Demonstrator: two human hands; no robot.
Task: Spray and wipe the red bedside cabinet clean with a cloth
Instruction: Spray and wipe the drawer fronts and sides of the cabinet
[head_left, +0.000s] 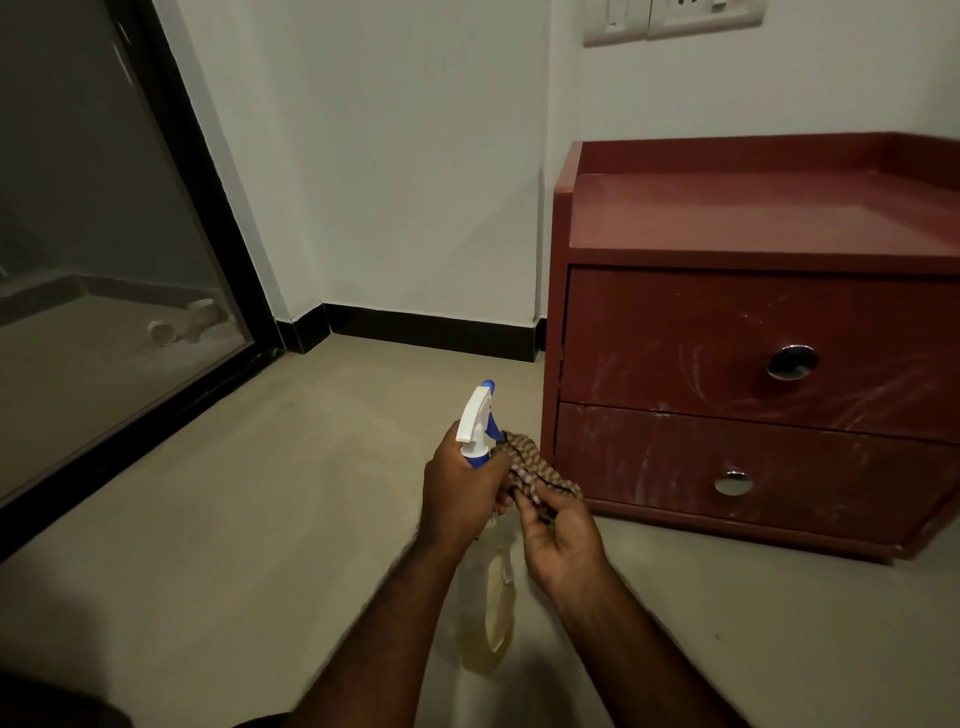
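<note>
- Spreading across the lower part of the view, the pale floor (218, 519) carries everything else.
- The white wall (395, 182) forms a corner behind, with a black skirting (431, 332) along its foot.
- A glass door (93, 260) in a black frame fills the left side and leans in the wide-angle view.
- The red cabinet (649, 338) stands on the floor at the right, its back to the wall. It has a raised rim round its top and two drawers, both closed. Whitish smears and streaks mark the drawer fronts and the top.
- The spray bottle (491, 613) is held upright in front of the cabinet's lower left corner, apart from it. Its clear body holds yellowish liquid, and its white and blue head points up and away.
- The left hand (460, 499) grips the bottle by the neck, just under the spray head, fingers curled tightly round it.
- The right hand (563, 545) sits just beside the left, palm turned up, its fingertips and thumb pinching the near end of the cloth.
- The cloth (535, 475), brown and checked, is bunched between the two hands, touching the bottle's neck; its far end reaches the trigger. It is near the cabinet's bottom drawer but not against it.
- A switch plate (670, 18) sits on the wall above the cabinet, cut off by the top edge.
- A round metal knob (792, 362) sits on the upper drawer and a smaller one (733, 483) on the lower.
- Some white pipe pieces (192, 322) lie on the ground behind the glass.
</note>
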